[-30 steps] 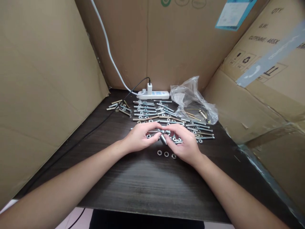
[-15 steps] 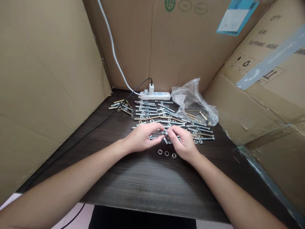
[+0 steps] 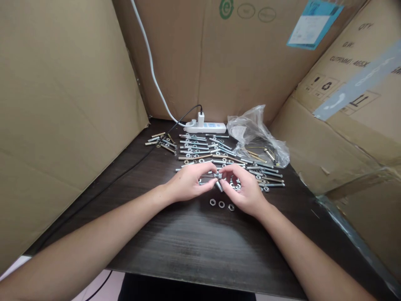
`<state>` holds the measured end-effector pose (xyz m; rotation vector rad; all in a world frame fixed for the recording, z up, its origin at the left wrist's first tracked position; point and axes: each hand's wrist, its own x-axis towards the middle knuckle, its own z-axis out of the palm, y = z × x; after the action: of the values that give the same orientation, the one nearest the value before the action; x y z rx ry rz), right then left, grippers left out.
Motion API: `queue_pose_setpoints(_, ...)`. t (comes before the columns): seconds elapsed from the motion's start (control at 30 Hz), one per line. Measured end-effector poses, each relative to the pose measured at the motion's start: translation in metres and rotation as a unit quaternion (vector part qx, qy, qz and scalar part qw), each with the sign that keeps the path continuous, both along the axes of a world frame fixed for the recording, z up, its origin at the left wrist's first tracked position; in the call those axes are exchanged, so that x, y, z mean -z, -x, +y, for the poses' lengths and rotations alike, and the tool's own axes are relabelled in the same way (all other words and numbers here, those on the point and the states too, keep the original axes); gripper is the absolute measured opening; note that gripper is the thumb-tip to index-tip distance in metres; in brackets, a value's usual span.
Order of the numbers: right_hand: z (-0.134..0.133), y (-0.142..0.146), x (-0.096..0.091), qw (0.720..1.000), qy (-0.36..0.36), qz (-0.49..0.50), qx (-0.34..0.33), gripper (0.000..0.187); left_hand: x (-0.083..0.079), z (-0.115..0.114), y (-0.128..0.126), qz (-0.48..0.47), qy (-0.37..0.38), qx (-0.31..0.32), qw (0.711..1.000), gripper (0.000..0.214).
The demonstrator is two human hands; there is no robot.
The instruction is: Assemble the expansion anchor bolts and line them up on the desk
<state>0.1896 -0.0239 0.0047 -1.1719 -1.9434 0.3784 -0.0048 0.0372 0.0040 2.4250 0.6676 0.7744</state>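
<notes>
The left hand (image 3: 190,180) holds a metal bolt (image 3: 219,176) between thumb and fingers; the right hand (image 3: 244,190) curves narrowly around its end, whether gripping I cannot tell.

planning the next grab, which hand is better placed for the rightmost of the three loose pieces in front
The right hand looks better placed: it is nearer that nut, while the left hand is farther off and appears to grip the bolt.

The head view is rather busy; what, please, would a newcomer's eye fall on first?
Probably the left hand and right hand, close together mid-view around a metal bolt. Behind them, rows of bolts and nuts lie on the dark table, with a crumpled clear bag at the back right.
</notes>
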Motion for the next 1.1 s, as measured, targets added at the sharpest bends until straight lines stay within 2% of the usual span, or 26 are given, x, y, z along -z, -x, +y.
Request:
queue_pose_setpoints(0.17, 0.0012, 0.0007, 0.0015, 0.999, 0.023, -0.025, 0.001, 0.007, 0.0002, -0.0016, -0.0006, 0.003, -0.01, 0.001, 1.0, 0.018)
queue_pose_setpoints(0.33, 0.0033, 0.0015, 0.0031, 0.998, 0.048, -0.027, -0.011, 0.035, 0.0002, -0.0039, -0.0019, 0.003, -0.014, 0.017, 1.0, 0.017)
queue_pose_setpoints(0.4, 0.0036, 0.0003, 0.0026, 0.999, 0.05, -0.019, -0.001, 0.037, 0.0003, -0.0043, -0.0023, 0.002, -0.013, 0.019, 1.0, 0.017)
queue_pose_setpoints(0.57, 0.0027, -0.0041, -0.0001, 0.999, 0.044, -0.008, 0.002, 0.009, 0.0013, -0.0029, -0.0022, 0.021, -0.01, -0.001, 1.0, 0.017)
queue_pose_setpoints(0.73, 0.0031, -0.0042, 0.0007, 0.999, 0.044, -0.018, -0.01, 0.007, 0.0017, -0.0004, -0.001, 0.027, -0.012, 0.007, 1.0, 0.018)
queue_pose_setpoints(0.83, 0.0038, -0.0023, 0.0026, 0.998, 0.061, -0.02, -0.016, 0.012, 0.0004, -0.0009, -0.0006, 0.025, -0.01, 0.02, 0.999, 0.017)
queue_pose_setpoints(1.0, 0.0043, 0.0001, 0.0067, 0.993, 0.115, 0.009, -0.017, 0.042, -0.0017, -0.0034, -0.0011, 0.018, -0.016, 0.041, 0.999, 0.017)
queue_pose_setpoints(1.1, 0.0039, -0.0001, 0.0065, 0.993, 0.116, 0.016, 0.003, 0.043, -0.0015, -0.0036, -0.0013, 0.019, -0.014, 0.028, 0.999, 0.017)
